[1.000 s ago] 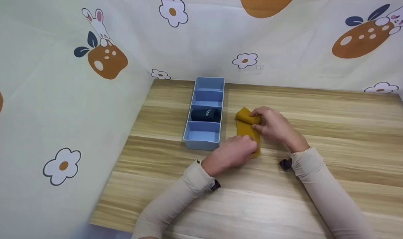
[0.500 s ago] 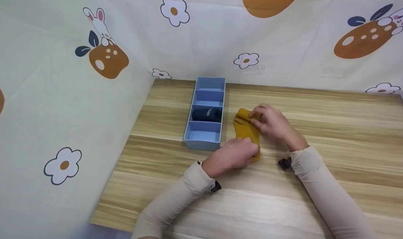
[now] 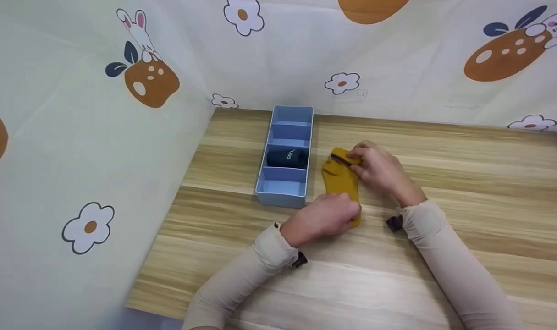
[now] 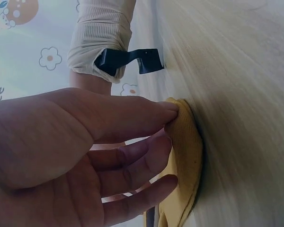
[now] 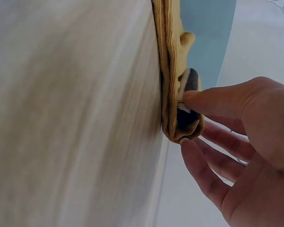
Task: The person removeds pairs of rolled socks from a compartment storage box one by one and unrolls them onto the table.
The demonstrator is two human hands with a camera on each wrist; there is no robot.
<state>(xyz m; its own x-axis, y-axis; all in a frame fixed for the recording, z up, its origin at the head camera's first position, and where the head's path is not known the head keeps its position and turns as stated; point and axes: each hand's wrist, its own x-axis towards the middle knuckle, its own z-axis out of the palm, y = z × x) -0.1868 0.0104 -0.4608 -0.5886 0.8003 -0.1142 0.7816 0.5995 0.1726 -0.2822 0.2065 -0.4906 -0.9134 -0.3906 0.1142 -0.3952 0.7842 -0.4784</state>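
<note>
A mustard-yellow sock (image 3: 340,182) lies flat on the wooden table, its far end folded over with a dark band showing at the fold. My left hand (image 3: 326,214) pinches the near end between thumb and fingers; the left wrist view shows the thumb on the ribbed yellow edge (image 4: 187,142). At the far end, my right hand (image 3: 381,168) pinches the folded part. Seen from the right wrist, its thumb presses on a dark and white patch inside the fold (image 5: 188,101), with a fingertip below the bend. Part of the near end is hidden under my left hand.
Left of the sock stands a light blue box (image 3: 282,200) with several compartments in a row. One compartment holds a dark navy rolled bundle (image 3: 283,157) with white lettering. A patterned curtain (image 3: 388,55) borders the table (image 3: 480,178) at the back and left.
The far fold of the sock has shifted, and its dark band now shows. My left hand has moved slightly toward me with the near end; my right hand still pinches the far end.
</note>
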